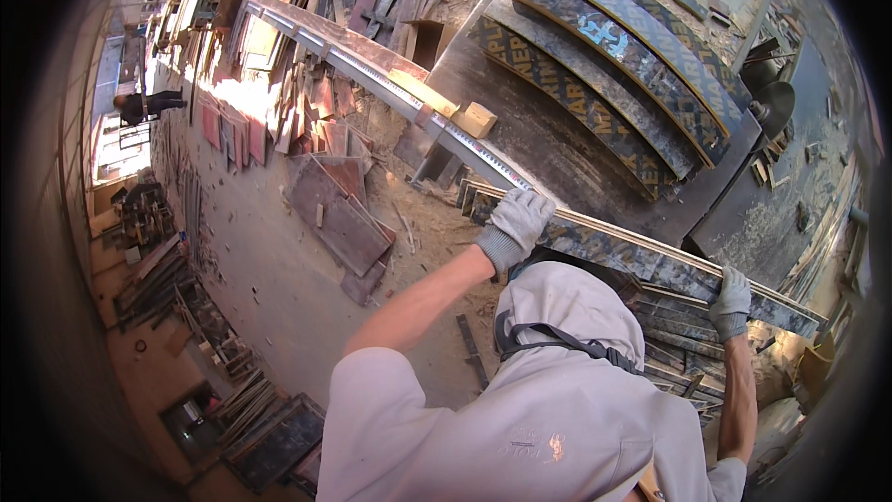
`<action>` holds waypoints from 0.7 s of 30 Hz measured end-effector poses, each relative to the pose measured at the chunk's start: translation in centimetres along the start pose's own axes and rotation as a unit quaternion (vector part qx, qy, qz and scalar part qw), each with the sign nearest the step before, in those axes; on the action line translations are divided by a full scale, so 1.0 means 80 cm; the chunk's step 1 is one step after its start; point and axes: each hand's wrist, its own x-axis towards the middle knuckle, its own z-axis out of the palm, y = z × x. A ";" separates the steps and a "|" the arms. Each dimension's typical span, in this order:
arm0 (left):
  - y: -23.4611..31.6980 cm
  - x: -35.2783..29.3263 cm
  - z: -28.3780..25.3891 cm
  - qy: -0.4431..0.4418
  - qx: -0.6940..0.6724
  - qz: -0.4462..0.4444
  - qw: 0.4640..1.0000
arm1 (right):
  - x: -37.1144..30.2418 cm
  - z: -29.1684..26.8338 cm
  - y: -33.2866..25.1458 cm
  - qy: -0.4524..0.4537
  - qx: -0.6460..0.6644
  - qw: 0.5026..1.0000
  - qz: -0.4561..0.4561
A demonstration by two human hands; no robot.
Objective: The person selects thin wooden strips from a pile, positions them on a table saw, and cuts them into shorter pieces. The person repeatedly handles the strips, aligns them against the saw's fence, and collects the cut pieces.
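Observation:
A bundle of long, dark-faced plywood strips (641, 246) lies along the near edge of the saw table (557, 144), pale layered edges facing up. My left hand (518, 220), in a grey knit glove, is closed over the bundle near its left end, beside the foot of a long metal guide rail with a measuring scale (372, 84). Toward the far right end, my right hand (731, 299), gloved alike, grips the same strips. The undersides of both hands' fingers are hidden. Beyond the bundle, several curved, dark printed plywood pieces (595, 74) are on the table.
A round saw blade (773, 110) stands at the table's right. Small wood blocks (476, 119) sit by the rail. Scrap boards (344, 209) lie on the dusty floor at left, and more cut strips (683, 330) are stacked below the bundle. Another person (144, 107) stands far left.

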 end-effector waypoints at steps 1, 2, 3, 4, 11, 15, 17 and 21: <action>0.001 0.000 -0.001 0.041 0.012 0.013 0.999 | 0.000 -0.004 -0.001 -0.004 0.000 1.000 0.003; 0.002 0.000 -0.003 0.084 0.024 0.026 0.996 | 0.000 -0.008 -0.001 -0.017 0.002 1.000 0.015; 0.003 -0.001 -0.004 0.053 0.005 0.014 0.998 | 0.000 -0.013 -0.003 -0.008 0.001 1.000 -0.001; 0.003 -0.004 -0.006 0.022 -0.013 0.003 1.000 | 0.000 -0.018 -0.004 -0.007 0.003 1.000 -0.005; -0.002 -0.012 -0.003 -0.022 -0.052 -0.009 0.998 | -0.006 -0.047 -0.012 0.026 -0.033 0.999 -0.028; 0.008 0.003 0.020 0.008 0.033 0.011 0.999 | 0.006 -0.034 -0.002 -0.031 -0.017 0.999 0.021; 0.007 0.011 0.029 0.010 0.009 0.010 1.000 | 0.016 -0.021 0.003 -0.013 -0.037 0.999 -0.012; 0.006 0.019 0.036 -0.039 -0.009 0.000 0.999 | 0.022 -0.001 0.003 -0.026 -0.010 1.000 -0.007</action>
